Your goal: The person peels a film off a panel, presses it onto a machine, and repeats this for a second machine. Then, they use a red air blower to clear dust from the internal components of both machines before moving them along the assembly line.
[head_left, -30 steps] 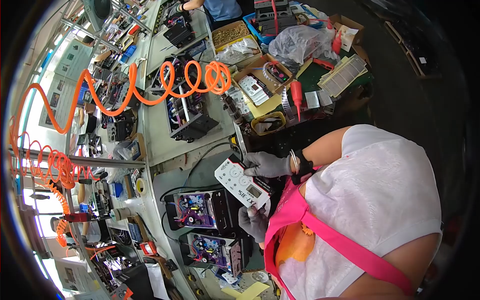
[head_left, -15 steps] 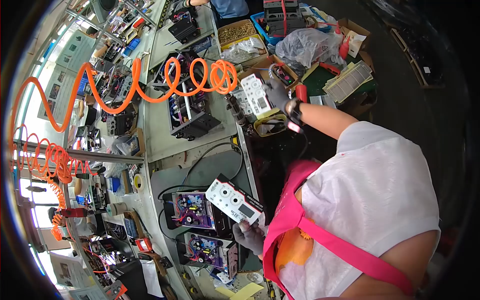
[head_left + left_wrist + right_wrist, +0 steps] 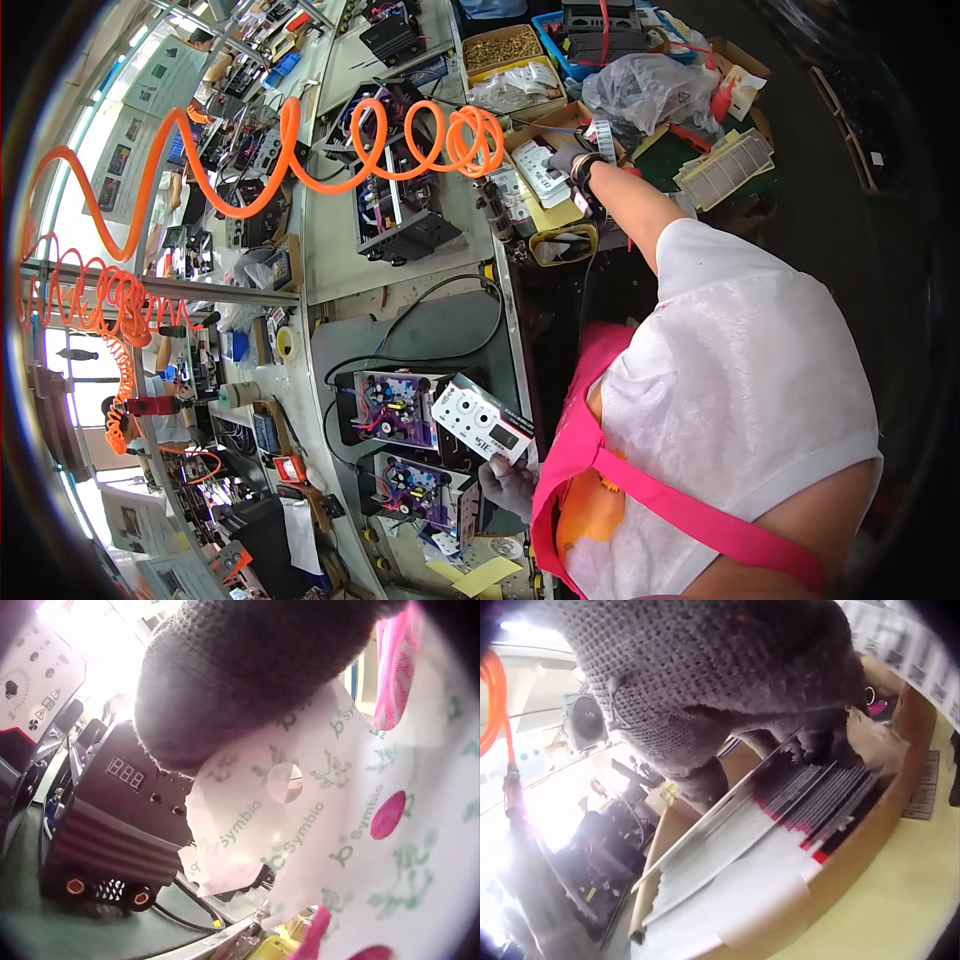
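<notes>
My gloved left hand (image 3: 508,484) pinches the near corner of a white panel sticker (image 3: 482,418) with round holes, a dark window and black edging. In the left wrist view the sticker's backing paper (image 3: 307,825), printed with green "Symbio" lettering, hangs below the gloved thumb. My right hand (image 3: 572,160), also gloved, is in a cardboard box (image 3: 907,862) of stacked panel stickers (image 3: 727,862). Its thumb and fingers grip the top sticker (image 3: 540,172) at the edge. Beneath the left hand's sticker stand two machines with exposed purple circuit boards (image 3: 400,405).
A coiled orange hose (image 3: 290,170) hangs over the bench. A black cable (image 3: 440,290) loops across the grey mat (image 3: 420,325). Around the box are a yellow bin (image 3: 565,245), a tray of brass parts (image 3: 503,48) and a plastic bag (image 3: 640,90).
My right hand has let go of the sticker both hands held and reached over to the box, where it now grips another. My left hand keeps its sticker above the machines.
</notes>
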`<state>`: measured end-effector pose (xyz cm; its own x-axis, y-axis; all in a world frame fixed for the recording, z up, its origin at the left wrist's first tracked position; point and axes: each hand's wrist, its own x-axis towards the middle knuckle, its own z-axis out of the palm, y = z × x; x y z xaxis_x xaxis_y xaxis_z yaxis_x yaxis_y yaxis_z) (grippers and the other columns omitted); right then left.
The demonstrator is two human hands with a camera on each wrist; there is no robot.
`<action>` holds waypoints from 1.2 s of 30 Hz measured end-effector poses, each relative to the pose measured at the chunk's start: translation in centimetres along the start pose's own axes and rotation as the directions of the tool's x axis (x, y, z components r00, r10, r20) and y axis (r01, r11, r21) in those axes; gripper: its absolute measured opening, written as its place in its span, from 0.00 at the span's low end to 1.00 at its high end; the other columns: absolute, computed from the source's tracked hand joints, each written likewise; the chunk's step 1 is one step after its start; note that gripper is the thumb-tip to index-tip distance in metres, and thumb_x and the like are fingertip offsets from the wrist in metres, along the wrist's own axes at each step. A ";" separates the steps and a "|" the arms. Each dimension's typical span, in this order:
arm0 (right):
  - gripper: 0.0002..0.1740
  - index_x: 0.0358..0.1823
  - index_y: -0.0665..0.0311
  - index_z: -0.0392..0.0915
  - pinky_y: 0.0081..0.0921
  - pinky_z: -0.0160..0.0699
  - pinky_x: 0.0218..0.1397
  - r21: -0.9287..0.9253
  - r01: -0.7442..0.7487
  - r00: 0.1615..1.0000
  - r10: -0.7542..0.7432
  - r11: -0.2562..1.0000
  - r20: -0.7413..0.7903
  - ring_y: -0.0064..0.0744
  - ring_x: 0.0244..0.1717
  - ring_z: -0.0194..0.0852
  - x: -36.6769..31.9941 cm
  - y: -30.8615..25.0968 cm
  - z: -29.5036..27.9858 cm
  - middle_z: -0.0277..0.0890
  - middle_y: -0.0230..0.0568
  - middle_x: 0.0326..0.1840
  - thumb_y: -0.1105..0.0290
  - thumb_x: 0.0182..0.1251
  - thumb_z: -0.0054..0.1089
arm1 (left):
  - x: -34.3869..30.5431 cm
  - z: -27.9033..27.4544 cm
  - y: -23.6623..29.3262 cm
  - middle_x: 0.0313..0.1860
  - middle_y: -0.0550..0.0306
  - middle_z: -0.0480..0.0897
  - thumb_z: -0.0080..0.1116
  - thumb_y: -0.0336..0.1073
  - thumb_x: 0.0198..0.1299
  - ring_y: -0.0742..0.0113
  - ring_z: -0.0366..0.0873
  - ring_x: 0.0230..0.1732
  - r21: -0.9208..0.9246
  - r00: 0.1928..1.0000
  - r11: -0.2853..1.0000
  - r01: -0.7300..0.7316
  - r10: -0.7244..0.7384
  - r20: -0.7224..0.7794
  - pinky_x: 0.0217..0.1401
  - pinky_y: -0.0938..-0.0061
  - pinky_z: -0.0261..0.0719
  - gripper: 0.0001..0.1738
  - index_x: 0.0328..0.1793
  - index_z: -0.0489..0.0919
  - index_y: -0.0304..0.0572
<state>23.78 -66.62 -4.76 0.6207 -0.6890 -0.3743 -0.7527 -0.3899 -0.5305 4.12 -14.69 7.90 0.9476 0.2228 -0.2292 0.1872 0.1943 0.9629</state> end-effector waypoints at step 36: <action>0.27 0.51 0.60 0.76 0.38 0.74 0.51 0.263 0.961 -0.064 -0.995 -0.084 -0.083 0.43 0.51 0.74 -33.6 -8.3 1.7 0.76 0.41 0.49 0.50 0.55 0.62 | 0.0 -0.6 1.8 0.14 0.63 0.71 0.58 0.55 0.60 0.83 0.58 0.09 0.133 0.975 0.988 0.074 -0.100 0.200 0.11 0.86 0.50 0.22 0.30 0.70 0.44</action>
<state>9.57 -39.18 10.95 0.6905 0.3815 0.6145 0.7175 -0.4687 -0.5153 4.33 -13.80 9.58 0.9568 0.0064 -0.2907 0.2892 0.0815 0.9538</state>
